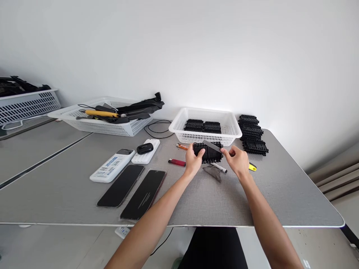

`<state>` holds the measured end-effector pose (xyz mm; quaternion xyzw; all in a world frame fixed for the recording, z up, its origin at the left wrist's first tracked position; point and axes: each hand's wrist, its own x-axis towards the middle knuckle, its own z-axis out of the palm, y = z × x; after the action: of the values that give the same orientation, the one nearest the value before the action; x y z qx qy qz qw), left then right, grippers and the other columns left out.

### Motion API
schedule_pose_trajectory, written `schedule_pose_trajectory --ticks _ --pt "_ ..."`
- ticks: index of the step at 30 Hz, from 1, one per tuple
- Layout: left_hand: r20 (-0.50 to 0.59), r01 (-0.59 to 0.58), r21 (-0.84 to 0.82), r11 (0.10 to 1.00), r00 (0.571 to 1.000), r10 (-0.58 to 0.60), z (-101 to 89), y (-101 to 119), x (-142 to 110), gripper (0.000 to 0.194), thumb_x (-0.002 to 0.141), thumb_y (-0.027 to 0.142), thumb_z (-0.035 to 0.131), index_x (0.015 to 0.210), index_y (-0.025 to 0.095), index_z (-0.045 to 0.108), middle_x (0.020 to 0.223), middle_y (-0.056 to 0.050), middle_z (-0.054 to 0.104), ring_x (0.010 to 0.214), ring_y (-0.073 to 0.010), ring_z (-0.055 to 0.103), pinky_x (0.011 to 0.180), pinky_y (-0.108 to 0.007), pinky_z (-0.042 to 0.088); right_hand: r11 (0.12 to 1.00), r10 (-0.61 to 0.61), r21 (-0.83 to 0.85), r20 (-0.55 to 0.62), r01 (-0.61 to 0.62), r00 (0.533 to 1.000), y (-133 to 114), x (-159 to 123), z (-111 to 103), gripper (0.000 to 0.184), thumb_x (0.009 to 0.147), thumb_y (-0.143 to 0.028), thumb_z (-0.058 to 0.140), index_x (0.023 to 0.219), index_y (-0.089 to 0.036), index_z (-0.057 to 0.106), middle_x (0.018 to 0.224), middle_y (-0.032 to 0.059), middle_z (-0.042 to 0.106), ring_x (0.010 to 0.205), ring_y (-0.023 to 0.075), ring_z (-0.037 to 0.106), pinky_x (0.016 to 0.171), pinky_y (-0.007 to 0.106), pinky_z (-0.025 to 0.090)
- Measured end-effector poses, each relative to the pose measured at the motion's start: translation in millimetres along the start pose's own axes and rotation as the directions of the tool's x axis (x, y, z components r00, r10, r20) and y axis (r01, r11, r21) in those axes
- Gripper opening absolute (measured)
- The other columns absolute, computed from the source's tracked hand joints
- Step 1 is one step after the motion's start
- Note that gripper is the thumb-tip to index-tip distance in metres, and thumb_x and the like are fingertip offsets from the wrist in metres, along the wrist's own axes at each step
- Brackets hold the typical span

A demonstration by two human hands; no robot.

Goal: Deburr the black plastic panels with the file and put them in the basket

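My left hand [194, 160] grips a flat black plastic part [209, 154] with toothed edges, held above the table in front of a white basket. The thumb lies on its face. In my right hand [238, 161] is a flat grey metal file [212, 145], its blade lying across the upper face of the part. A yellow handle end [252, 167] shows past the right hand, in line with the blade. Below the part lie a white marker pen [219, 167] and a small dark grey scrap or pile [213, 173].
Similar black parts lie in the white basket [206, 139] and in stacks [251, 130] to its right. A red lighter [177, 162], an orange one [182, 146], two phones [121, 186], white power banks [112, 166] and a tool-filled basket [131, 129] stand to the left.
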<state>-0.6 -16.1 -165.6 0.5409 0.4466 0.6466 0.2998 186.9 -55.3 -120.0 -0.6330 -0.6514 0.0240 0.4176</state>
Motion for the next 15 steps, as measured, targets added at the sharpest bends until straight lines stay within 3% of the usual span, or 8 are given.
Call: schedule_pose_trajectory --ticks 7,15 --pt "0.008 0.0 -0.009 1.0 1.0 0.0 4.1 -3.4 -2.1 0.03 0.075 0.027 0.067 0.102 0.02 0.054 0.106 -0.009 0.067 0.105 -0.0259 0.063 0.098 -0.045 0.046 1.0 -0.02 0.008 0.065 0.02 0.998 -9.5 -5.1 9.9 0.053 0.082 -0.067 0.055 0.057 -0.023 0.041 0.047 -0.0027 0.047 0.046 0.0127 0.038 0.052 0.027 0.025" --pt "-0.02 0.028 -0.01 1.0 0.999 -0.028 -1.1 -9.0 2.1 0.035 0.075 0.033 0.069 0.104 0.02 0.055 0.104 -0.009 0.067 0.102 -0.026 0.064 0.096 -0.044 0.047 0.996 0.08 0.05 -0.004 -0.08 0.997 4.7 3.1 -1.7 0.056 0.081 -0.069 0.055 0.055 -0.022 0.039 0.049 -0.002 0.049 0.048 0.0128 0.038 0.051 0.027 0.024"
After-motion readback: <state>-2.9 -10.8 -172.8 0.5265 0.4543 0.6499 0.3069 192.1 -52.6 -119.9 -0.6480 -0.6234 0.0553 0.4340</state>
